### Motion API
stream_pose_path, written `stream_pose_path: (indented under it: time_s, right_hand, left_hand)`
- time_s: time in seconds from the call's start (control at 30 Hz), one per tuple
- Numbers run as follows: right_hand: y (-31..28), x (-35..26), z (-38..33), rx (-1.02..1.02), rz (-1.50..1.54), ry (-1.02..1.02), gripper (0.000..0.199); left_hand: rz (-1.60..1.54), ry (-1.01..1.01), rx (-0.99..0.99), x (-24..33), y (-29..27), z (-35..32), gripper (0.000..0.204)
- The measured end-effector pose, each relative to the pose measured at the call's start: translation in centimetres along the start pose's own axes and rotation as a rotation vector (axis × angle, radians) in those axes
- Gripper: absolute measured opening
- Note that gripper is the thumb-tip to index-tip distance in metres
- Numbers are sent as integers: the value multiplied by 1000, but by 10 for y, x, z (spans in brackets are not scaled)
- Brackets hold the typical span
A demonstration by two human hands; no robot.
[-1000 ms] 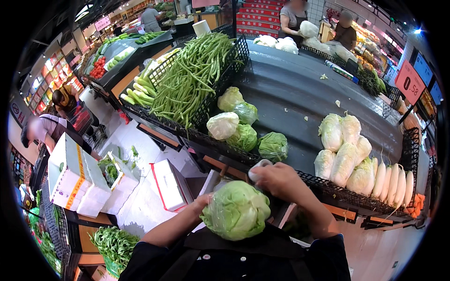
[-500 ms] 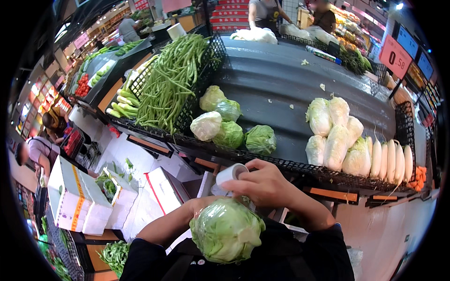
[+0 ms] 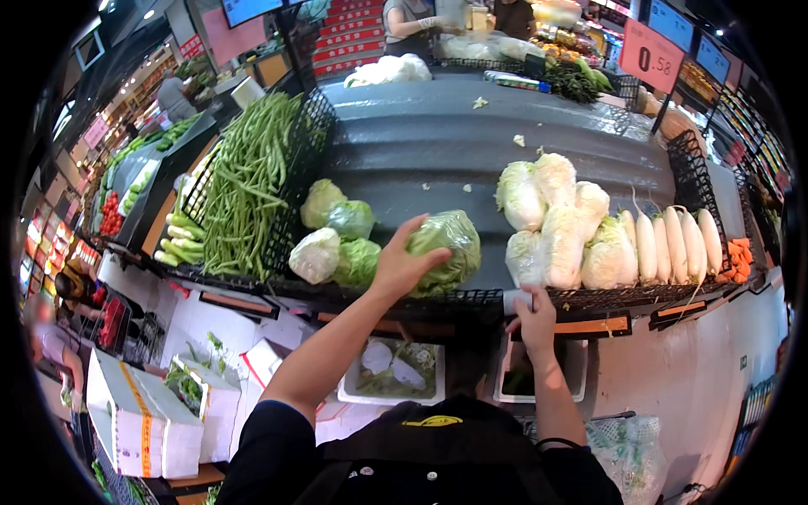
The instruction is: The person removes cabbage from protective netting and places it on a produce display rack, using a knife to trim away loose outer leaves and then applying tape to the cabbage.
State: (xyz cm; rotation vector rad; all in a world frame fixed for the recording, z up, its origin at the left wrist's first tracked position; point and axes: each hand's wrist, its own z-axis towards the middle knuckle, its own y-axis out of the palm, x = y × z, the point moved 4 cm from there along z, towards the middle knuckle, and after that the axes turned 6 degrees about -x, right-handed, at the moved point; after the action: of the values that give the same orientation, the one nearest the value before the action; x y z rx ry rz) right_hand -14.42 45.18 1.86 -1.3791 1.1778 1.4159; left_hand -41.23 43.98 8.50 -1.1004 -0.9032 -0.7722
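Note:
My left hand [image 3: 406, 259] grips a round green cabbage [image 3: 450, 248] wrapped in clear film, fingers and thumb spread over its left side. The cabbage is at the front of the grey display shelf [image 3: 412, 135], left of several napa cabbages [image 3: 562, 244]. Below the napa cabbages, at the shelf's front edge, my right hand [image 3: 534, 316] is closed on a small white roll [image 3: 515, 300], possibly clear tape, mostly hidden by the fingers. A cluster of round cabbages [image 3: 357, 263] sits left of my left hand.
Green beans [image 3: 252, 185] fill a black crate at left; white radishes [image 3: 669, 244] and carrots [image 3: 738, 257] lie at right. White bins [image 3: 581, 370] stand under the front edge. Foam boxes [image 3: 139, 421] are at lower left. A co-worker [image 3: 410, 21] stands beyond the shelf.
The wrapped cabbage has moved from against my chest onto the shelf front, my left hand on it. My right hand has moved away from it to the right with the roll. The view has shifted.

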Motion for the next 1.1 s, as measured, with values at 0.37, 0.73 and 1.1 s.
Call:
stream_pose_path:
  time_s: [0.37, 0.73, 1.1]
  right_hand:
    - [-50, 11, -12, 39, -221, -79, 39]
    - [209, 24, 64, -592, -843, -740, 26]
    - [156, 29, -52, -155, -985, -582, 16]
  left_hand:
    - [877, 221, -384, -43, 133, 32, 30]
    - [209, -210, 244, -113, -67, -189, 15]
    - [-364, -700, -110, -223, -125, -275, 22]
